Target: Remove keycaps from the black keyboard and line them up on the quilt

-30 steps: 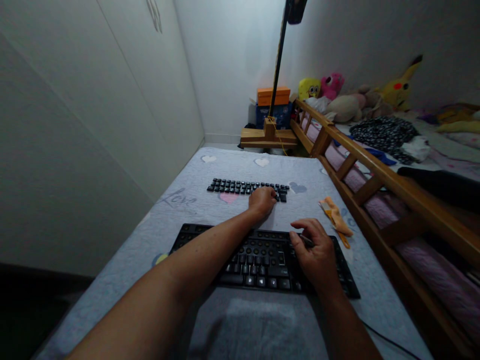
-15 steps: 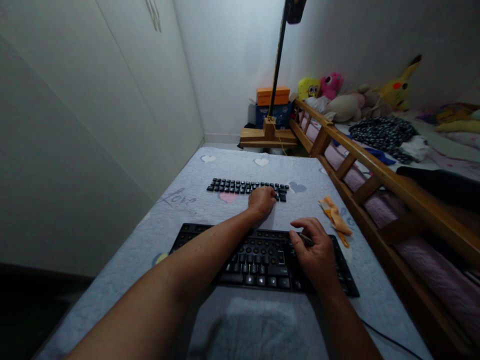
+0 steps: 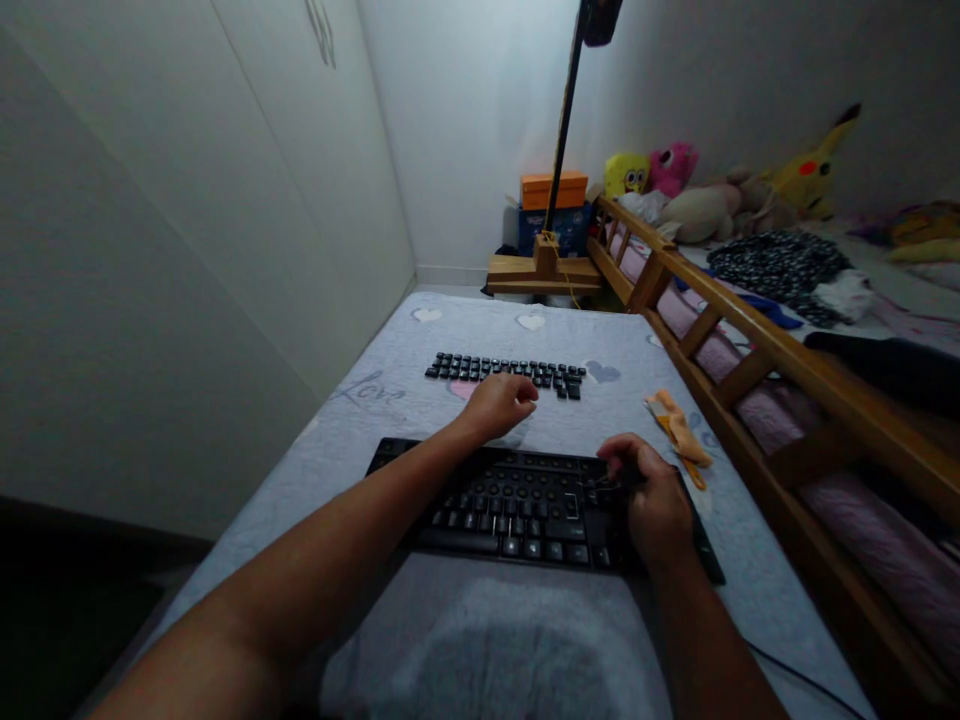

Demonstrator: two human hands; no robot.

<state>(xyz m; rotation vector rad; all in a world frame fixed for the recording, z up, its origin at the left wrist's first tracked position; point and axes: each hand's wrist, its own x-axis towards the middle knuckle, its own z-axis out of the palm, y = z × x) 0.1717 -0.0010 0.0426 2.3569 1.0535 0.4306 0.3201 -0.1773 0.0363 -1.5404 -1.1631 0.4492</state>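
A black keyboard (image 3: 487, 545) lies across the cloth, many upper keys stripped and the lower ones still capped. Beyond it, loose black keycaps (image 3: 480, 368) are laid out in rows. My left hand (image 3: 501, 405) hovers between keyboard and rows, its fingers curled together; anything inside them is hidden. My left forearm covers part of the keyboard's left side. Over the keyboard's right part, my right hand (image 3: 656, 500) is closed on a thin dark tool (image 3: 611, 487), whose kind I cannot make out.
To the right lie an orange cloth (image 3: 682, 430) and a yellow-handled brush (image 3: 694, 475). A wooden bed rail (image 3: 739, 345) runs along the right, a white cabinet (image 3: 225, 220) along the left. A cable (image 3: 806, 680) trails at lower right. A wooden stand (image 3: 545, 265) is behind.
My left hand has drawn back from the right part of the keycap rows, leftward and nearer. My right hand has turned, its thin tool still over the keyboard. The view has shifted slightly.
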